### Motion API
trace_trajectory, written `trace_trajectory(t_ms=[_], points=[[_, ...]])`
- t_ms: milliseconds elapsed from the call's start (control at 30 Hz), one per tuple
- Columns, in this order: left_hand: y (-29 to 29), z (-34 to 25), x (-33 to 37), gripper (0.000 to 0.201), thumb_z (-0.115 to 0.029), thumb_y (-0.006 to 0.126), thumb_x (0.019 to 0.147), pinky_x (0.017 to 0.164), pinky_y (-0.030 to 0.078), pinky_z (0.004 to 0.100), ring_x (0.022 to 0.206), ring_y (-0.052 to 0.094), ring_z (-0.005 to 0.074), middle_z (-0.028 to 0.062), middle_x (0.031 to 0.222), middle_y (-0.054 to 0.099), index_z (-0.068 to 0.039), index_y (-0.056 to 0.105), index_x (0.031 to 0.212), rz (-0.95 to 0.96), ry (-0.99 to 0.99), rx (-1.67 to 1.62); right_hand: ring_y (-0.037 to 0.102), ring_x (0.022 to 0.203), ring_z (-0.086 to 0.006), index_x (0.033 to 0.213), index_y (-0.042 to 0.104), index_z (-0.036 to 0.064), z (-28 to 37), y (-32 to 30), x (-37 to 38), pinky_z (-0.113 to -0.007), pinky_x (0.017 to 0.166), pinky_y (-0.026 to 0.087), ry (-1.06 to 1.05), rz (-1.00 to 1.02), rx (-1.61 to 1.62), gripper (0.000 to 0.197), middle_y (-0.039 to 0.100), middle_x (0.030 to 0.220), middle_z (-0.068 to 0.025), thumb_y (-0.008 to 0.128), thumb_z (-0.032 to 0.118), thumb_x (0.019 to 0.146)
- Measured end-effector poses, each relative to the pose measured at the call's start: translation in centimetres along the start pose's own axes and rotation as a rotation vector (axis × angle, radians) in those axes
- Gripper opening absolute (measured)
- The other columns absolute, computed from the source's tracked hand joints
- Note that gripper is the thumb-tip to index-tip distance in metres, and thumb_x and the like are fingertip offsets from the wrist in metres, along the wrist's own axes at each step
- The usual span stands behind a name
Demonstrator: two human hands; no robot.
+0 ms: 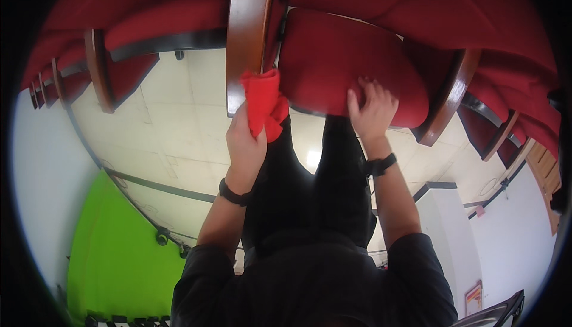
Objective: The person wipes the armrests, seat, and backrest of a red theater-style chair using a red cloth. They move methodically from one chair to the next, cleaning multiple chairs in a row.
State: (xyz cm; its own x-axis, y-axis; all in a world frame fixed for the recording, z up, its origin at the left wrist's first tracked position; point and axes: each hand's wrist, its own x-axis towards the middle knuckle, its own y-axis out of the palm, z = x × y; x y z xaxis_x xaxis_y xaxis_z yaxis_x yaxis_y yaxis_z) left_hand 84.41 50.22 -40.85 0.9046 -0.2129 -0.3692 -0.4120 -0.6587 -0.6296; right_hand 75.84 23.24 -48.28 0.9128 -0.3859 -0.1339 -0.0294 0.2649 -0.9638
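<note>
My left hand (246,142) is closed round a bright red cloth (262,103), which sticks up bunched above the fingers. The cloth's top meets the lower part of a glossy brown wooden armrest (245,29). To the right of that armrest is a dark red upholstered seat (333,59). My right hand (374,109) lies on the near part of this seat, its fingers spread and nothing held in them. A second wooden armrest (450,97) stands to the right of the seat.
More red seats (173,20) with wooden armrests run off to the left and right. Pale floor tiles (173,100) show beneath. A bright green panel (119,243) is at lower left, a white pillar (444,226) at lower right, and a white wall (518,220) beyond.
</note>
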Motion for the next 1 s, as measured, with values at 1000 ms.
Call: trace_trajectory(t_ms=[1000], points=[[17.4, 5.7, 16.9, 0.067, -0.002, 0.048, 0.093, 0.095, 0.057, 0.0491, 0.113, 0.068, 0.04, 0.0204, 0.123, 0.07, -0.019, 0.041, 0.157, 0.567, -0.01, 1.064, 0.053, 0.13, -0.0233, 0.135, 0.062, 0.0157, -2.9, 4.4, -13.1, -0.043, 0.103, 0.038, -0.053, 0.224, 0.339, 0.065, 0.062, 0.138, -0.004, 0.081, 0.042, 0.079]])
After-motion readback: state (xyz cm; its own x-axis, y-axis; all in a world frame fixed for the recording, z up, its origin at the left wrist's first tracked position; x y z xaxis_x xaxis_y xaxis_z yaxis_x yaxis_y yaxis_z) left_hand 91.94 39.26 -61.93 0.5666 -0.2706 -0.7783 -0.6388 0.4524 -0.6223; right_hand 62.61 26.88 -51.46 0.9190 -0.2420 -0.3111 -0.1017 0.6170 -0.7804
